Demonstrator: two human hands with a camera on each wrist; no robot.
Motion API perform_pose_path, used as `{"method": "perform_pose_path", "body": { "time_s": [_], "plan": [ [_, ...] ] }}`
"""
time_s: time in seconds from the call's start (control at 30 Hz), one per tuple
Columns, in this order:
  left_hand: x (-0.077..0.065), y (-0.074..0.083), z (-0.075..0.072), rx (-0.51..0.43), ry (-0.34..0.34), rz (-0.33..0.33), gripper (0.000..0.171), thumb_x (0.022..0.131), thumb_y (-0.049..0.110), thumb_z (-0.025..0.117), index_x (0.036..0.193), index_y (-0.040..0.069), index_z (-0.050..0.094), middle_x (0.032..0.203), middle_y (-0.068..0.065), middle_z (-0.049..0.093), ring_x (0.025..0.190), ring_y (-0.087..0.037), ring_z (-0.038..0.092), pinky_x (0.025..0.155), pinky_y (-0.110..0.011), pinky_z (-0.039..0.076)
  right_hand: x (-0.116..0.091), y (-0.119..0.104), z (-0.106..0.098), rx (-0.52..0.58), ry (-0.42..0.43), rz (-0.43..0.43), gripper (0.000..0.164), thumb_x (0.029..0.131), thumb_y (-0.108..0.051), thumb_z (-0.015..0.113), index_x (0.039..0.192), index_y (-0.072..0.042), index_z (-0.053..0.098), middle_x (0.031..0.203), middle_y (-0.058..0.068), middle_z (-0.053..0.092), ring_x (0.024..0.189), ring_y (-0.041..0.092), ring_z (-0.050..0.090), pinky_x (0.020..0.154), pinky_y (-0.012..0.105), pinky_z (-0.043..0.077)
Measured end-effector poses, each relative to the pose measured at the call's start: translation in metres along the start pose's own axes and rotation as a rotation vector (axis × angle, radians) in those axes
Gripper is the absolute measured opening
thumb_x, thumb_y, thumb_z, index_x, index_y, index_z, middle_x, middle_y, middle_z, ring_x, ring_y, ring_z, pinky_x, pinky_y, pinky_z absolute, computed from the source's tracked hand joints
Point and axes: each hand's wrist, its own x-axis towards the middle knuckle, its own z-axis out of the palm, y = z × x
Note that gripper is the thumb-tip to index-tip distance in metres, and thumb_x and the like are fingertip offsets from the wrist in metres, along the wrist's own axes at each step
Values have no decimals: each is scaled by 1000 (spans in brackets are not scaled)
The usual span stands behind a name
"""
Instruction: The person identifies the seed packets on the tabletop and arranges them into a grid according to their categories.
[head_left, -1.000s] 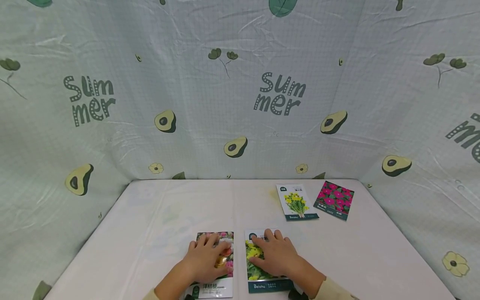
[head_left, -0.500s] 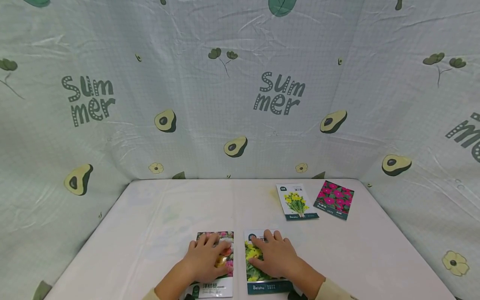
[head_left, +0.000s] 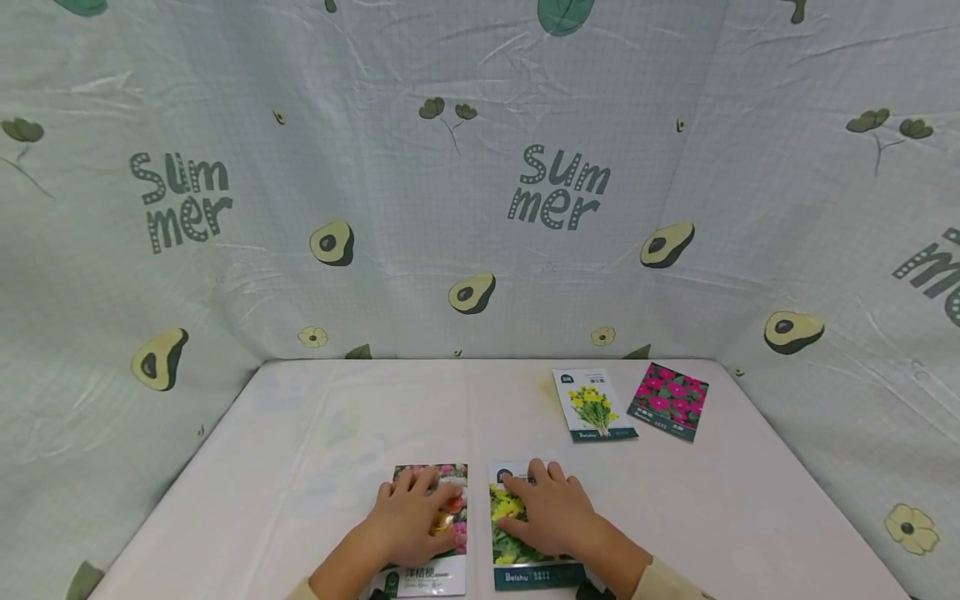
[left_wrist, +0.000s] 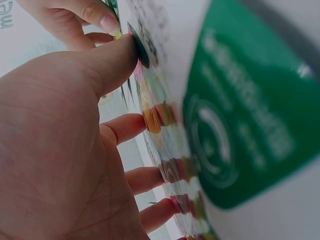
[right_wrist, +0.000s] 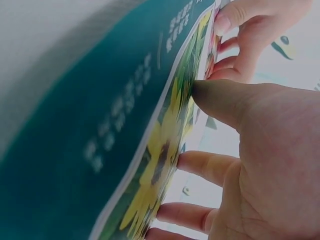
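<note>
My left hand (head_left: 411, 518) rests on a flower seed packet (head_left: 438, 575) with pink and orange blooms and a white lower band. Its fingers are spread, and in the left wrist view the thumb and fingertips touch the packet's printed face (left_wrist: 172, 122). Beside it on the right, my right hand (head_left: 557, 510) lies over a second seed packet (head_left: 525, 575), printed with yellow flowers above a dark teal band. The right wrist view shows that thumb and the fingertips against the yellow flower picture (right_wrist: 160, 155). Both hands cover much of their packets, which lie side by side with a narrow gap.
Toward the back right of the white table (head_left: 337, 433) lie a white seed packet with a yellow flower bunch (head_left: 592, 407) and a tilted packet of magenta flowers (head_left: 669, 400). A printed curtain (head_left: 390, 167) encloses the table's back and sides.
The yellow-flower packet has shifted very slightly toward the person under the right hand. Both hands keep nearly the same place, and the two packets at the back have not moved.
</note>
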Motion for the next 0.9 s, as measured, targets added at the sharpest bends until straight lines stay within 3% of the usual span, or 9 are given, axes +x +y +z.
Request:
{"method": "perform_pose_path", "body": {
  "time_s": [0.37, 0.9],
  "plan": [
    [0, 0, 1, -6, 3, 1, 65, 90, 61, 68, 146, 31, 54, 155, -11, 43, 140, -43, 37, 100, -69, 33, 0, 0, 1, 30, 20, 5, 67, 87, -67, 68, 144, -31, 61, 127, 9, 52, 103, 24, 42, 82, 48, 46],
    [2, 0, 2, 7, 3, -11, 65, 90, 63, 67, 145, 32, 54, 156, -10, 43, 140, -43, 36, 101, -70, 33, -5, -1, 1, 48, 62, 14, 69, 87, -67, 69, 142, -26, 63, 138, 13, 52, 112, 30, 47, 95, 55, 49]
  ]
}}
